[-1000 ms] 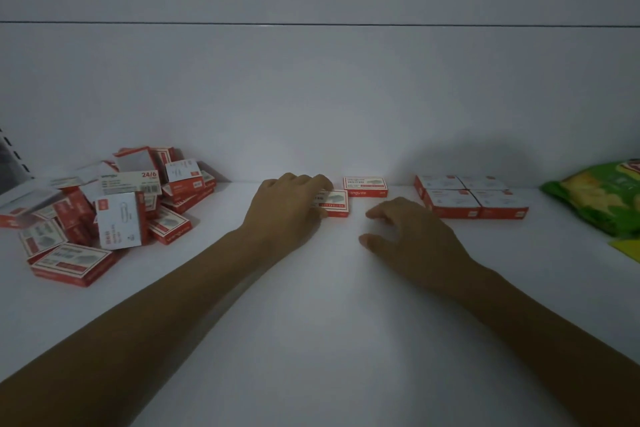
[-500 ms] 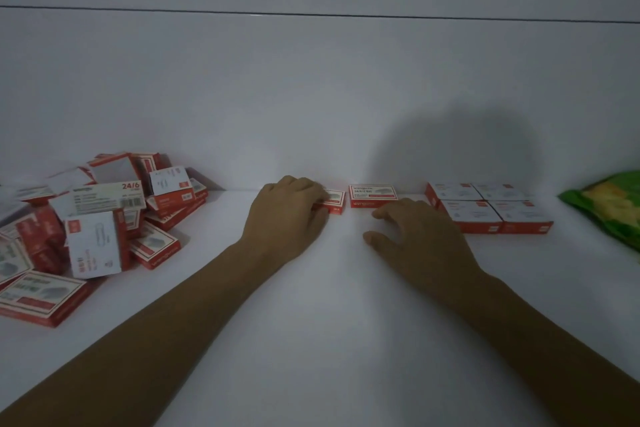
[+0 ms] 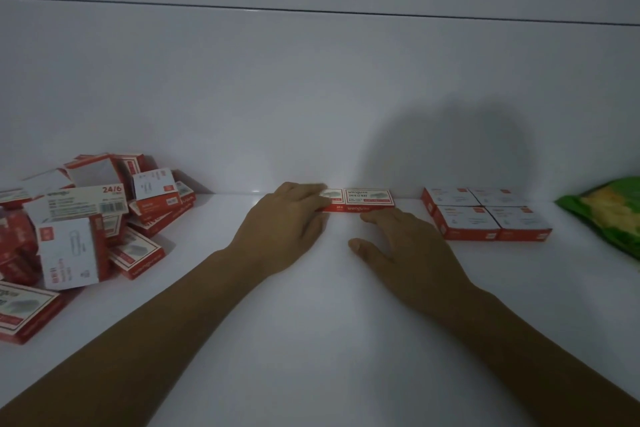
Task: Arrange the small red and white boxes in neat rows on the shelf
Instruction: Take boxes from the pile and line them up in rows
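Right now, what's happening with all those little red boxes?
A person is lining up boxes along the back of the shelf. The left hand rests on one box, set beside a second box; the right hand lies just in front of it. Four boxes sit in a neat block on the right; a messy pile waits on the left.

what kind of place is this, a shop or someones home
Most likely a shop shelf being stocked, perhaps with stationery. A pile of red and white boxes lies at the left, four more boxes sit in a neat block at the right, and a green snack packet lies further right on the white shelf.
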Demonstrator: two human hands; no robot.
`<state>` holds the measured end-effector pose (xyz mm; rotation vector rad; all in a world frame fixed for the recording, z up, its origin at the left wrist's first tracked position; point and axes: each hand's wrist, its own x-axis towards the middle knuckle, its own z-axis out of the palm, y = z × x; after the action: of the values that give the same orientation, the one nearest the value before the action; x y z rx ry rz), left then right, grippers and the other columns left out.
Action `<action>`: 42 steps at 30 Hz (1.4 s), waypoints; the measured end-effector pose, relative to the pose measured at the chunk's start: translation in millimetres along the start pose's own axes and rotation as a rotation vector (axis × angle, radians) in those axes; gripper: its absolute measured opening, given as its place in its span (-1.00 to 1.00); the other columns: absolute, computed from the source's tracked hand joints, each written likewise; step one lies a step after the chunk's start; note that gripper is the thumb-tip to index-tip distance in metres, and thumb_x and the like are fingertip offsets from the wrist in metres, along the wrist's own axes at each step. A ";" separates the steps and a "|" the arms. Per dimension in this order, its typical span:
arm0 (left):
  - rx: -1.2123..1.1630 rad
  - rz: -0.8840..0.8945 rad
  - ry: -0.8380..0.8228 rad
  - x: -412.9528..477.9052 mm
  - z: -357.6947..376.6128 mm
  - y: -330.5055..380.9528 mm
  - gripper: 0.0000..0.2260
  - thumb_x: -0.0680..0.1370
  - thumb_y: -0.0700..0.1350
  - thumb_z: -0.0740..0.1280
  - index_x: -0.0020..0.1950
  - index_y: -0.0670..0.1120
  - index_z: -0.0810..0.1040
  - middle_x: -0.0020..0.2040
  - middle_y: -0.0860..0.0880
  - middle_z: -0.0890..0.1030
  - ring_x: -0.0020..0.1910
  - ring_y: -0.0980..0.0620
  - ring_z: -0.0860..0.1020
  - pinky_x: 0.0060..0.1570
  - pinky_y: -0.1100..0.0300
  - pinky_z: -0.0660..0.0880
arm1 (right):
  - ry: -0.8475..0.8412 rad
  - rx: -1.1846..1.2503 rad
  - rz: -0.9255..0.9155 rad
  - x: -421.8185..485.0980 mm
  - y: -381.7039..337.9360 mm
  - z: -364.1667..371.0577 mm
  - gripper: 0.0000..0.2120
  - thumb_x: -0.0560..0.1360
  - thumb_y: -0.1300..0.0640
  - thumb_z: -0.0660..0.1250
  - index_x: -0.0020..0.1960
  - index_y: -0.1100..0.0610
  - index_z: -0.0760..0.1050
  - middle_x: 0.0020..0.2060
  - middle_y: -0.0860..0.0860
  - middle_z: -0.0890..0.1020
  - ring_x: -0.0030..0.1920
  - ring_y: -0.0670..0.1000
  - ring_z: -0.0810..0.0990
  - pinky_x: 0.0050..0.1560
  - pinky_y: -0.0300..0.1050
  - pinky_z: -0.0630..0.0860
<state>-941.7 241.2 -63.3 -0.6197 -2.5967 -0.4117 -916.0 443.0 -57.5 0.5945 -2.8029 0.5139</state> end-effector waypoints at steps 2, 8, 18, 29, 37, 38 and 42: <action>0.026 0.006 -0.001 1.2 -2.3 2.0 -0.57 0.47 0.03 0.05 0.17 -0.05 0.57 0.16 -0.04 0.56 0.07 -0.10 0.51 -0.06 0.07 0.51 | 0.007 0.001 -0.002 0.9 0.8 1.0 -0.48 0.49 -0.26 0.03 0.32 -0.01 0.35 0.28 -0.09 0.47 0.26 -0.06 0.42 0.29 -0.13 0.27; 0.080 -0.060 -0.039 -3.1 -11.0 9.3 -0.71 0.49 0.03 0.15 0.09 -0.03 0.56 0.05 0.04 0.60 0.00 -0.03 0.53 -0.14 0.15 0.46 | -0.004 -0.072 -0.047 -1.7 -5.2 -5.8 -0.53 0.53 -0.21 0.09 0.31 0.02 0.39 0.24 -0.04 0.51 0.23 -0.02 0.45 0.27 -0.12 0.25; -0.013 -0.156 -0.331 -18.6 -38.5 28.4 -0.52 0.52 0.20 0.19 0.41 0.10 0.26 0.38 0.07 0.39 0.32 0.03 0.38 0.29 0.08 0.33 | 0.117 -0.027 -0.119 -11.8 -24.3 -18.0 -0.48 0.40 -0.21 0.17 0.11 0.17 0.55 -0.01 0.10 0.66 0.02 0.16 0.61 0.12 0.06 0.47; 0.202 -0.243 -0.163 -121.4 -111.5 27.5 -0.47 0.54 0.19 0.16 0.47 0.07 0.18 0.44 0.07 0.31 0.38 0.08 0.28 0.30 0.19 0.24 | -0.074 -0.035 -0.344 -18.6 -98.0 -26.7 -0.54 0.52 -0.19 0.17 0.36 -0.04 0.29 0.31 -0.07 0.43 0.31 -0.02 0.37 0.36 -0.08 0.23; 0.213 -0.478 0.007 -200.7 -149.9 7.3 -0.37 0.44 0.22 0.31 0.45 0.14 0.17 0.46 0.11 0.26 0.41 0.09 0.25 0.32 0.18 0.25 | -0.127 0.024 -0.532 -20.2 -185.2 -1.5 -0.58 0.53 -0.15 0.17 0.33 -0.01 0.33 0.28 -0.04 0.46 0.25 0.01 0.41 0.30 -0.06 0.27; 0.201 -0.542 0.028 -209.2 -152.7 3.5 -0.32 0.42 0.25 0.31 0.46 0.15 0.14 0.47 0.11 0.23 0.42 0.09 0.23 0.32 0.17 0.24 | -0.125 0.035 -0.552 -19.8 -194.1 3.1 -0.59 0.54 -0.14 0.18 0.33 0.00 0.34 0.27 -0.04 0.46 0.25 0.01 0.41 0.29 -0.05 0.27; 0.095 -0.717 0.081 -228.7 -153.4 -7.4 -0.21 0.35 0.32 0.30 0.48 0.10 0.09 0.49 0.08 0.20 0.43 0.06 0.21 0.35 0.12 0.20 | -0.106 0.098 -0.612 -20.5 -226.2 20.3 -0.60 0.54 -0.09 0.20 0.32 0.02 0.35 0.28 -0.03 0.46 0.25 0.00 0.42 0.28 -0.05 0.30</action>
<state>-708.7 95.8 -41.6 0.3790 -2.6661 -0.5059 -803.9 248.7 -16.7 1.4629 -2.4966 0.4949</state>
